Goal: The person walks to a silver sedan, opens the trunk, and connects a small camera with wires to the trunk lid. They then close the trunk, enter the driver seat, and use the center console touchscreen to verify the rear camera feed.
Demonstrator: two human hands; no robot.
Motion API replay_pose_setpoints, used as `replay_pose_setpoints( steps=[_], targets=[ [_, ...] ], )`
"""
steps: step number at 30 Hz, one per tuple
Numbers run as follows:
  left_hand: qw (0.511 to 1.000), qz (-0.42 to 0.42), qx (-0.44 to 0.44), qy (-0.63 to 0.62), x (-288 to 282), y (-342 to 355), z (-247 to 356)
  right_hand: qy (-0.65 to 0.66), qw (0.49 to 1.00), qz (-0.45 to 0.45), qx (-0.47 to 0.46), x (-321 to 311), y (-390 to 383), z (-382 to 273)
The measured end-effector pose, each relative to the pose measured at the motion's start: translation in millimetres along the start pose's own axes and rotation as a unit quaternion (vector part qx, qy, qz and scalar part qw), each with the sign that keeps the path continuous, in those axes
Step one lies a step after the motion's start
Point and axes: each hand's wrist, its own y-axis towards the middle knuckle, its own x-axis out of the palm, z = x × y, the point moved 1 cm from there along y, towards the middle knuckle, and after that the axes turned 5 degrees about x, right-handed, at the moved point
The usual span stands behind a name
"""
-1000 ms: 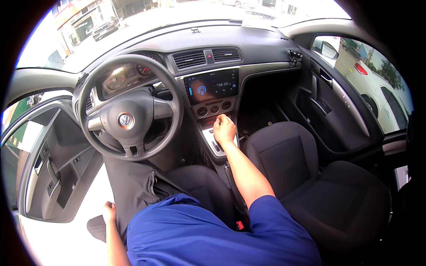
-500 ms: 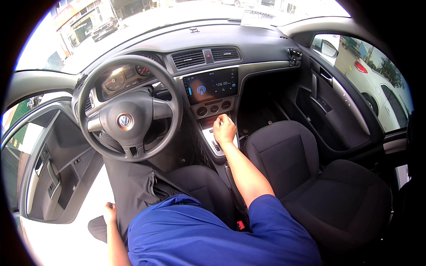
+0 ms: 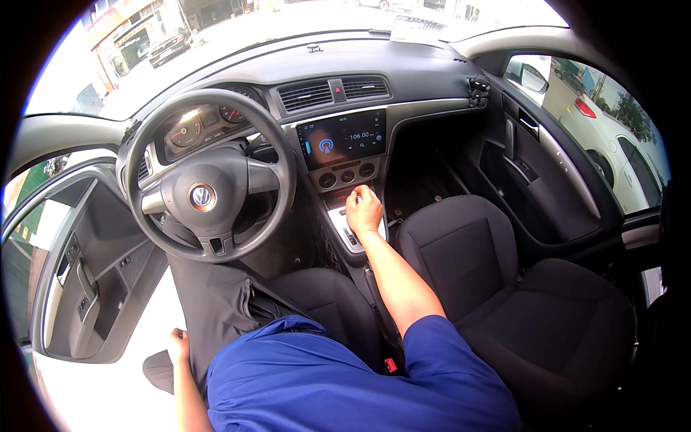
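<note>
Over the centre console, my right hand (image 3: 364,211) is closed around the top of the gear lever, which it mostly hides. A small bright patch shows between the fingers. The silver gear-shift panel (image 3: 337,221) with its dark slot (image 3: 350,237) lies just beside and below that hand. Low on the left, my left hand (image 3: 178,346) hangs next to my dark trouser leg (image 3: 209,306). Its fingers look curled in; whether they hold anything is hidden.
Ahead on the left stands the steering wheel (image 3: 205,253). A lit touchscreen (image 3: 342,140) sits above three round dials (image 3: 348,177). On my right is the passenger seat (image 3: 464,248). The driver's door (image 3: 93,273) stands open at the left.
A small red display strip under the dials looks slightly brighter. Both hands stay where they were.
</note>
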Motion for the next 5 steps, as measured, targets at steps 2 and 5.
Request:
replay_pose_setpoints(
  steps=[2, 5],
  targets=[
    [1.0, 0.0, 0.001, 0.0, -0.8, -0.9, 1.3, -0.003, 1.0, 0.0, 0.001, 0.5, -0.1, -0.1],
    [1.0, 0.001, 0.003, 0.004, -2.8, -1.3, 1.8, -0.005, 1.0, 0.0, 0.002, 1.1, -0.2, 0.5]
  ],
)
